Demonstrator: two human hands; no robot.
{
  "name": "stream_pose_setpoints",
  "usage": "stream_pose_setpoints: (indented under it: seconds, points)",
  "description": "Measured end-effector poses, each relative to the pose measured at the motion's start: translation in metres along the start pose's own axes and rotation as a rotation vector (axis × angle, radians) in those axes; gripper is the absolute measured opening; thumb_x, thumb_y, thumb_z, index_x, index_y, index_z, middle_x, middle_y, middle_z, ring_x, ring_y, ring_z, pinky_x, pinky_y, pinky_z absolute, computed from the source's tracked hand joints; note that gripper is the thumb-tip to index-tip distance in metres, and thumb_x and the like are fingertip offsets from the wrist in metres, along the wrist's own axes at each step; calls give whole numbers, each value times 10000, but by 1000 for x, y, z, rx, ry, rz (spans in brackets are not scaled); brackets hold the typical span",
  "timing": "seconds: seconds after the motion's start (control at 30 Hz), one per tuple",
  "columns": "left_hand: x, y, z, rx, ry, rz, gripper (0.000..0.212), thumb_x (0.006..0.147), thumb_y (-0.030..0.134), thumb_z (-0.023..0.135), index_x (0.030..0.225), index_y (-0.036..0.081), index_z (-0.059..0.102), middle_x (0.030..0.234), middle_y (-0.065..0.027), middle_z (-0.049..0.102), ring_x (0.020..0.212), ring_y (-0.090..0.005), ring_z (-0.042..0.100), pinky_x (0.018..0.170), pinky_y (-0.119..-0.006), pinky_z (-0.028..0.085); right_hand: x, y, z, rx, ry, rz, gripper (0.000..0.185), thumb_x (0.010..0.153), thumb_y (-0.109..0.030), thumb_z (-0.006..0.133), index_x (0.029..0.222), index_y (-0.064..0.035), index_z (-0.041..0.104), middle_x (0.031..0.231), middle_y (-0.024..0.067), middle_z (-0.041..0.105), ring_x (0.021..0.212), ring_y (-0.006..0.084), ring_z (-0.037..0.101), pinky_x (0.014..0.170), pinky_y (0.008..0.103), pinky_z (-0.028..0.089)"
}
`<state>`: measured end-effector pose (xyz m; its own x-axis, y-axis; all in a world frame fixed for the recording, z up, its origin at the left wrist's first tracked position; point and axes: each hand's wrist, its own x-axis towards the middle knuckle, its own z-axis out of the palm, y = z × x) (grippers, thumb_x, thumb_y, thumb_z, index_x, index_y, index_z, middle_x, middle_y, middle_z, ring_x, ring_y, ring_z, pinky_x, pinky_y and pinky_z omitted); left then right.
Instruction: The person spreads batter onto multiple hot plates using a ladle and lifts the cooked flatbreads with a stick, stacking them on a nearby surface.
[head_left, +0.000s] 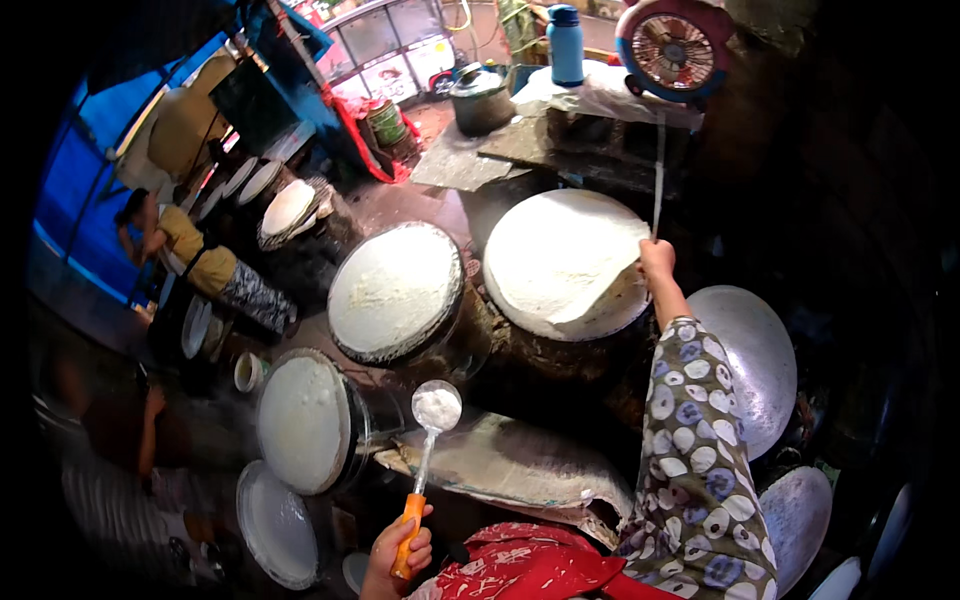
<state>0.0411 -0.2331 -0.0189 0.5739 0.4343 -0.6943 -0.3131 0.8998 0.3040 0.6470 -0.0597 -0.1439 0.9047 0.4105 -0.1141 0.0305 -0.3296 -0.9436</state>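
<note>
My left hand grips the orange handle of a metal ladle, its round bowl holding a white, grainy mass. Away to the upper right, my right hand is closed around a long, thin, pale stick at the rim of a wide round pan. Over most of that pan spreads a thin white sheet, likely a flatbread or crepe. Its edge near my right hand slants across, baring part of the pan surface. Beside it, a second round griddle carries a white layer.
More white-covered rounds stand to the left. Metal lids lean at right. A lidded pot, a blue bottle and a fan stand behind. A person in yellow is at left, another nearer.
</note>
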Motion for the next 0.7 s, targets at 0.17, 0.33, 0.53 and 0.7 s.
stream_pose_setpoints:
  seconds: [0.17, 0.33, 0.53, 0.7]
  points:
    - [-9, 2, -12, -8, 8, 30, 367, 957, 204, 412, 1296, 64, 395, 659, -28, 410, 448, -108, 396, 431, -240, 341, -58, 18, 2, 112, -135, 70, 432, 842, -402, 623, 786, 19, 542, 574, 51, 510, 408, 126, 434, 376, 295, 316]
    - [-11, 2, -12, 3, 25, 70, 362, 964, 213, 406, 1293, 64, 387, 645, -23, 421, 432, -97, 396, 422, -233, 357, -113, 41, 14, 133, -203, -262, 727, 810, -230, 641, 1372, 54, 277, 835, 83, 656, 669, 163, 595, 598, 279, 476]
    - [-18, -1, -14, -15, 43, 87, 362, 966, 217, 400, 1294, 65, 388, 643, -22, 420, 414, -98, 388, 417, -223, 350, -139, -9, 4, -948, -244, -990, 665, 758, -136, 583, 1366, -36, 332, 823, 84, 618, 643, 276, 630, 597, 380, 515]
    - [-21, -3, -15, -32, 61, 118, 347, 957, 196, 411, 1278, 63, 417, 647, -23, 413, 432, -98, 389, 414, -227, 338, -109, -10, 9, -1080, -385, -1444, 60, 764, -69, 514, 788, -83, 567, 722, 76, 563, 628, 224, 610, 590, 334, 494]
